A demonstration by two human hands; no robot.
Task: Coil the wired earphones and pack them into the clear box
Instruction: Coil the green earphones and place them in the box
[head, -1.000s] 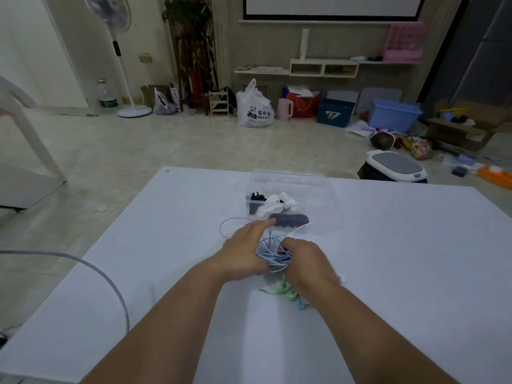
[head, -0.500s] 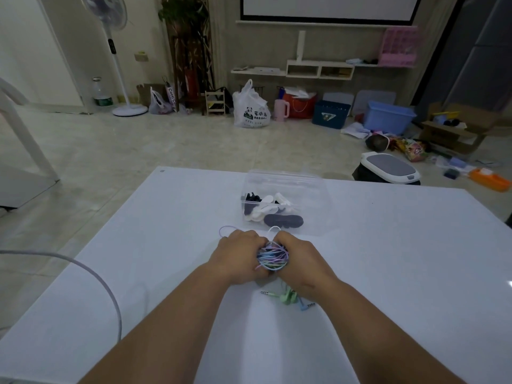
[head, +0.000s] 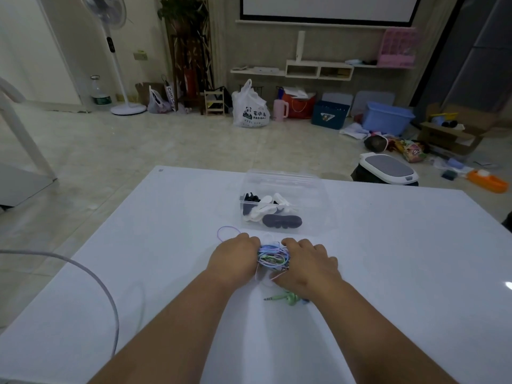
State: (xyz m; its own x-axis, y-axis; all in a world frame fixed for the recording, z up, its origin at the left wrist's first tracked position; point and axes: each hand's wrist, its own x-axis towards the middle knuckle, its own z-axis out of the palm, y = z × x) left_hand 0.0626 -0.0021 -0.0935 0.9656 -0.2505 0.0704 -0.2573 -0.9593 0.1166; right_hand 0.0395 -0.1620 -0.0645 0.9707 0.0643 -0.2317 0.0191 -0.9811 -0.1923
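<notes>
Head view shows the left hand (head: pixel 232 259) gripping the left side of the bundled wired earphones (head: pixel 273 257) at the middle of the tabletop (head: pixel 401 259), the right hand (head: pixel 307 266) gripping its right side, the clear box (head: pixel 313 195) just beyond toward the far edge.

The white bench (head: pixel 388 273) carried a clear box (head: pixel 314 206) at its far middle; nearer lay bundled earphones (head: pixel 273 256) and a green plug (head: pixel 288 298).

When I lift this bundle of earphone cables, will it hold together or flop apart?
Probably floppy: the earphone cables are thin, loosely bunched strands, and a purple loop strays out. Likely very light; the green plug end may dangle.
</notes>
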